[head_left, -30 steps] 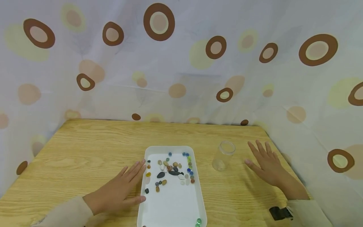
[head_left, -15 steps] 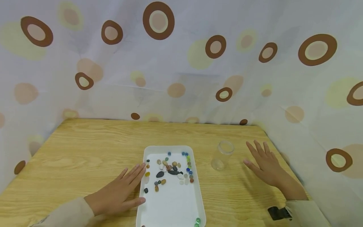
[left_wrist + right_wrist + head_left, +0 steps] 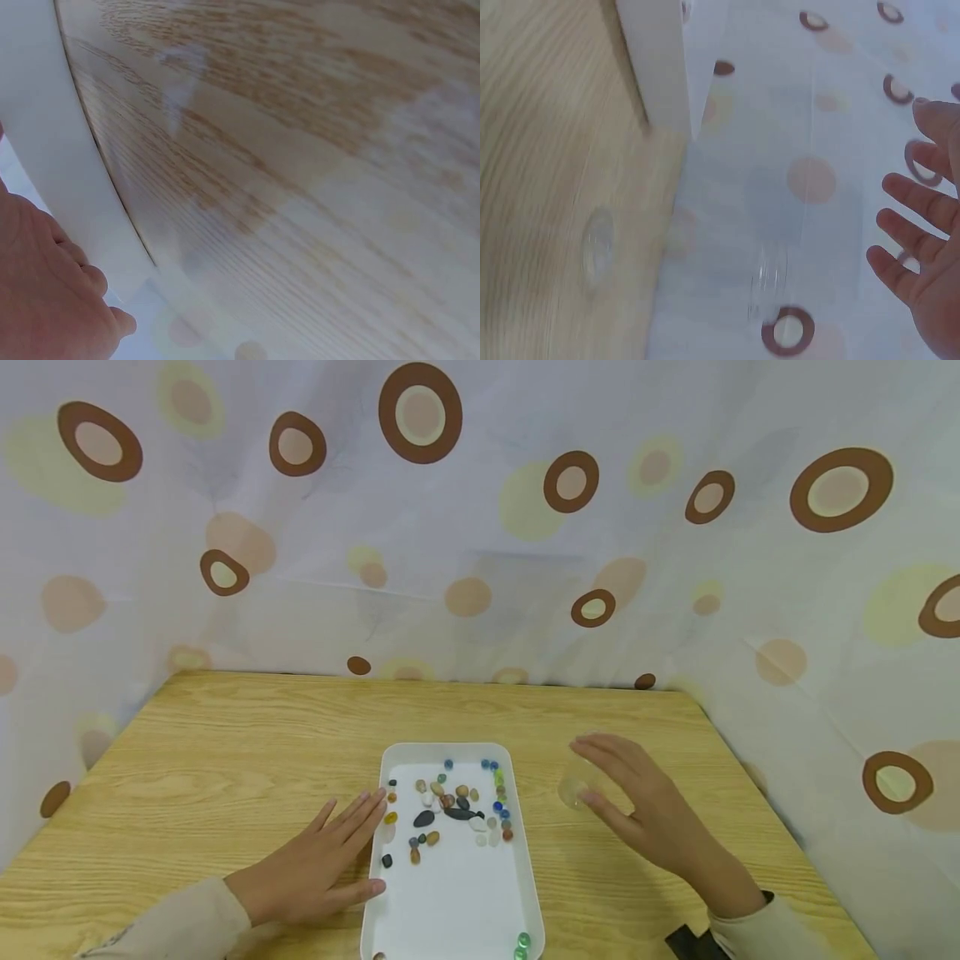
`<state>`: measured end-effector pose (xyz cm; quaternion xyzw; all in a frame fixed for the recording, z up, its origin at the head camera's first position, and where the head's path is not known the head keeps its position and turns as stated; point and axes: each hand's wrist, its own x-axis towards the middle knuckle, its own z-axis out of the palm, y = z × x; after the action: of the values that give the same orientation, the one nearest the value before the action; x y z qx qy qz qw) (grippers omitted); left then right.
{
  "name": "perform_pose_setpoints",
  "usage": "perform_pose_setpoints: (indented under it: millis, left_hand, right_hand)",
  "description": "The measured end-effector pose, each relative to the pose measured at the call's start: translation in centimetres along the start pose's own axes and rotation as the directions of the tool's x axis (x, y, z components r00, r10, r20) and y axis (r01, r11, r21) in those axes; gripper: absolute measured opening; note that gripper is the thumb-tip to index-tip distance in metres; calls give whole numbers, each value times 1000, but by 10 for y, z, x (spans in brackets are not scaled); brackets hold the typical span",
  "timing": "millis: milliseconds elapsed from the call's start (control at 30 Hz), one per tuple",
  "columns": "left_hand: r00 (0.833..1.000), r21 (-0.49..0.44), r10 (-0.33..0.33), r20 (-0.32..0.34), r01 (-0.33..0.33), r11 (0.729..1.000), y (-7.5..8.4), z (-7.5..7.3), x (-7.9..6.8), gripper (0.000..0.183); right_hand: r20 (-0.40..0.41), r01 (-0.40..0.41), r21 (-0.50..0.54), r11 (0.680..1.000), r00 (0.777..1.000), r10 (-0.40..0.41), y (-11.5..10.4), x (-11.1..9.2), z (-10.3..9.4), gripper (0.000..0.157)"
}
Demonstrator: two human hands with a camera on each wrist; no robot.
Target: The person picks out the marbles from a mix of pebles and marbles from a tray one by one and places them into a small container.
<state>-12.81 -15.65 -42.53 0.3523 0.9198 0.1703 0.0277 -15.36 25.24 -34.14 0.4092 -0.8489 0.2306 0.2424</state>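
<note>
My left hand rests at the left rim of a white rectangular tray, fingers straight and thumb over the edge. Small pebbles and glass marbles lie in the tray, most toward its far half. A clear, see-through jar stands upright on the table to the right of the tray. Beside it, partly covering it in the head view, is my right hand, fingers loosely bent and thumb apart. The right wrist view shows a gap between those fingers and the jar.
The wood-grain table reaches back to a patterned cloth that hangs behind and along both sides. Two green marbles sit in the tray's near right corner. A dark strap is on the right wrist.
My right hand has moved left from the table's right side to the jar, and its spread fingers have bent a little. The left hand and the tray stay in place.
</note>
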Motion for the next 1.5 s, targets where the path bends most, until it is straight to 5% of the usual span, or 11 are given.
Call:
perform_pose_setpoints:
  millis: [267,500,867,1500]
  left_hand:
    - [1000,-13,-2,-8,2,1000,0,3,0,86]
    - [1000,-10,-14,4,14,1000,1,2,1,86]
    - [1000,-28,-13,-1,13,1000,2,0,2,86]
    - [1000,-1,-1,-7,1,1000,-2,3,0,86]
  right_hand:
    - [227,52,224,973,968,-104,-59,22,47,41]
    - [440,2,284,959,888,-132,-99,25,92,32]
    - [582,74,273,959,781,-226,-112,26,133,28]
    - [599,27,244,969,782,-172,-120,30,157,21]
